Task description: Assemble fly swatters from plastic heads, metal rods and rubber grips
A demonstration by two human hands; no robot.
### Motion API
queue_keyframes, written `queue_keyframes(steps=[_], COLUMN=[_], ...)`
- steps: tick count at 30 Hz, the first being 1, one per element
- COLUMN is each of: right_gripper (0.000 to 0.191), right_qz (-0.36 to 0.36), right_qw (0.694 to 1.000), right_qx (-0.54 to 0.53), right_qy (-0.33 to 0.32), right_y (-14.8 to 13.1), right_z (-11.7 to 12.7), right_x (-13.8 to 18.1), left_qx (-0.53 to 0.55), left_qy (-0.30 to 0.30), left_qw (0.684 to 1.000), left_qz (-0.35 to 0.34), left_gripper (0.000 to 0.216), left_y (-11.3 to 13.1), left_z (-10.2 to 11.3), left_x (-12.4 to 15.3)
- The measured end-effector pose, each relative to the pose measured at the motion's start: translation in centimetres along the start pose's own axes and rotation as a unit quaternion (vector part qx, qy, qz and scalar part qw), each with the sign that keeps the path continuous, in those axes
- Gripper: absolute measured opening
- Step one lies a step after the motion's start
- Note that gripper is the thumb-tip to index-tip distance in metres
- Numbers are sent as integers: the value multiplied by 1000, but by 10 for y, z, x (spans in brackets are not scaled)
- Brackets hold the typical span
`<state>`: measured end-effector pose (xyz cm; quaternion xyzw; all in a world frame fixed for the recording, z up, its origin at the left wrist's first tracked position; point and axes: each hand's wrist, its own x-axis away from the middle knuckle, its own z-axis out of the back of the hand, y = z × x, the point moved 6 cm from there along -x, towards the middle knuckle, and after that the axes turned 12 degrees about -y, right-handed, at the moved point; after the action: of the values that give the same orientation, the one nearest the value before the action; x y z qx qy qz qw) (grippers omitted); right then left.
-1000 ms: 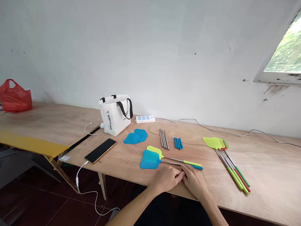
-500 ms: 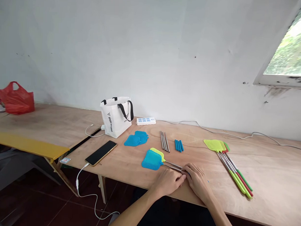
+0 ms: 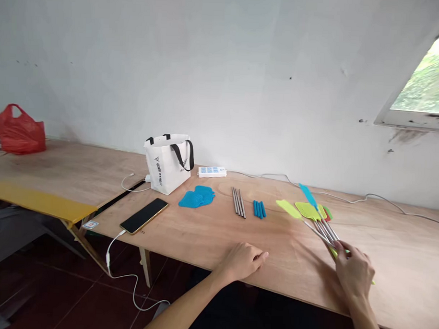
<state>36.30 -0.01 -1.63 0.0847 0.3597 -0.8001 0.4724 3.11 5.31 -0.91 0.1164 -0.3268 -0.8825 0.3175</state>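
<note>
The blue swatter (image 3: 308,196) and the yellow swatter (image 3: 289,208) are at the right part of the table (image 3: 399,262), both gripped by the right hand (image 3: 355,272), whose thumb and fingers are closed around them near the handles. Their heads point away from the person, turned nearly edge-on and spread apart, the blue one to the right of the yellow one. Just beneath lies a pile of swatters (image 3: 309,211) with yellow-green, red and green heads overlapping; the hand covers most of their handles, and whether the held pair touches the pile I cannot tell. The left hand (image 3: 243,263) rests at the table's near edge, fingers loosely curled and thumb side toward the right; how far the fingers close underneath is hidden. Beyond it, near the middle, four blue grips (image 3: 259,209) lie side by side, with metal rods (image 3: 239,202) just to their left and overlapping blue heads (image 3: 197,196) farther left. A phone (image 3: 144,215) lies near the left end, a white cable (image 3: 108,256) plugged into it and hanging over the edge. Behind it stands a white bag (image 3: 169,165) with black handles, beside a power strip (image 3: 212,172) near the wall (image 3: 222,78). On the far-left table (image 3: 79,164) sits a red bag (image 3: 19,130).
</note>
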Motion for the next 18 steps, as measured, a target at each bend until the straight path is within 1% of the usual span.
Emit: queue_keyframes(steps=[2, 3, 4, 5, 6, 8, 9, 10, 13, 18], right_gripper=[51, 52, 52, 51, 50, 44, 42, 40, 39, 41], right_qz=[-36, -46, -50, -50, -46, -30, -21, -16, -17, -18], right_qw=[998, 997, 997, 996, 993, 977, 967, 958, 943, 929], right_qx=[20, 32, 49, 73, 105, 176, 208, 234, 277, 291], right_qy=[43, 52, 42, 14, -28, -115, -146, -163, -182, -229], right_y=[12, 13, 11, 7, 1, -13, -20, -26, -38, -41], right_z=[7, 7, 5, 0, -7, -22, -27, -31, -32, -31], right_x=[-5, -6, -6, -6, -4, 2, 6, 9, 14, 13], left_qx=[-4, -5, -5, -4, -5, -7, -9, -10, -11, -4], left_qy=[0, -1, -1, -1, -2, -6, -9, -11, -12, 0], left_qw=[1000, 1000, 1000, 1000, 1000, 1000, 1000, 1000, 1000, 1000], left_qz=[3, 3, 3, 2, 2, 5, 6, 7, 7, 0], left_gripper=[50, 50, 50, 51, 51, 52, 52, 52, 52, 52], left_y=[0, 0, 1, 1, 1, 1, 1, 1, 1, 0], left_z=[1, 1, 1, 1, 2, 2, 2, 1, 1, 1], left_x=[0, 0, 1, 1, 1, 2, 2, 2, 2, 1])
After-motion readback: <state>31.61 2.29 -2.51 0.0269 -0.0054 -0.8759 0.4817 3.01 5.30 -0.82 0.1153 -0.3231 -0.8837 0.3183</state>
